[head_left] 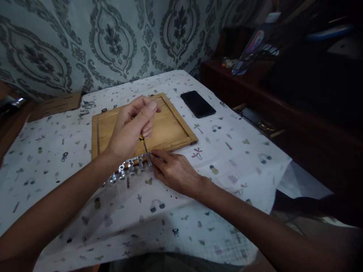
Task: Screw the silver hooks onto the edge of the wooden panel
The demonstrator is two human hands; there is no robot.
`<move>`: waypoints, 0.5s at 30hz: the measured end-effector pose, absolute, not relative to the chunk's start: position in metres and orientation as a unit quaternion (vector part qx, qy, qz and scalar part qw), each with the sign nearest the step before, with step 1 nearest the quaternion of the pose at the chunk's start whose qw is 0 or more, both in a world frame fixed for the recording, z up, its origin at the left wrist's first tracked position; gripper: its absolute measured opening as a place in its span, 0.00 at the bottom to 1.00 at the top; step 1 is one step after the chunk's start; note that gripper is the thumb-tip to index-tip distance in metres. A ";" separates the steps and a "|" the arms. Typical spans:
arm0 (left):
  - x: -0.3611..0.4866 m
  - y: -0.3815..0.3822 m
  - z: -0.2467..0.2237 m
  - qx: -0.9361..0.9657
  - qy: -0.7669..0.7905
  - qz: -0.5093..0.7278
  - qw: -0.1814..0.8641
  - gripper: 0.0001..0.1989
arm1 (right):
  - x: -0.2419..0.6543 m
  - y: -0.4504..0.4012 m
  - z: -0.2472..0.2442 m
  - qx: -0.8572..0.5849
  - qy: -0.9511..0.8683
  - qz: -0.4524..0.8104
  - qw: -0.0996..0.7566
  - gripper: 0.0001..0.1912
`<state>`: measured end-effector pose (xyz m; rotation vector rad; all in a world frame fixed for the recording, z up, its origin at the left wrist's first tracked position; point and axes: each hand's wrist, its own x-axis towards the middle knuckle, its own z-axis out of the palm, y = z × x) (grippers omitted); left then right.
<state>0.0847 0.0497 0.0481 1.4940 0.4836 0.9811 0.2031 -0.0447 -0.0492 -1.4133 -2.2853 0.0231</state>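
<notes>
Closed around the handle of a small yellow-and-black screwdriver (pixel 142 139), my left hand (pixel 135 122) is above a wooden panel (pixel 167 122) with a raised frame. The screwdriver's shaft points down to the panel's near edge. A row of shiny metal hooks (pixel 131 167) runs along that edge. My right hand (pixel 177 172) pinches the right end of this metal hook rack from the near side, close to the screwdriver tip. Any screw under the tip is too small to make out.
A black phone (pixel 197 104) lies right of the panel on the patterned tablecloth (pixel 227 158). Flat cardboard (pixel 58 105) and small metal pieces (pixel 86 107) are at the back left. A clear bottle (pixel 252 49) stands on dark red furniture (pixel 215 71) at the right.
</notes>
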 end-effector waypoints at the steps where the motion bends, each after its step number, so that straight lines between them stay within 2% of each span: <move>1: 0.085 0.048 0.047 0.639 0.213 0.445 0.589 0.15 | 0.203 -0.045 -0.049 -0.513 -0.828 0.008 0.228 0.13; 5: 0.086 0.044 0.044 0.631 0.218 0.471 0.577 0.17 | 0.203 -0.045 -0.049 -0.517 -0.824 0.006 0.231 0.12; 15: 0.082 0.059 0.053 0.668 0.190 0.321 0.644 0.13 | 0.205 -0.045 -0.048 -0.508 -0.832 0.015 0.224 0.12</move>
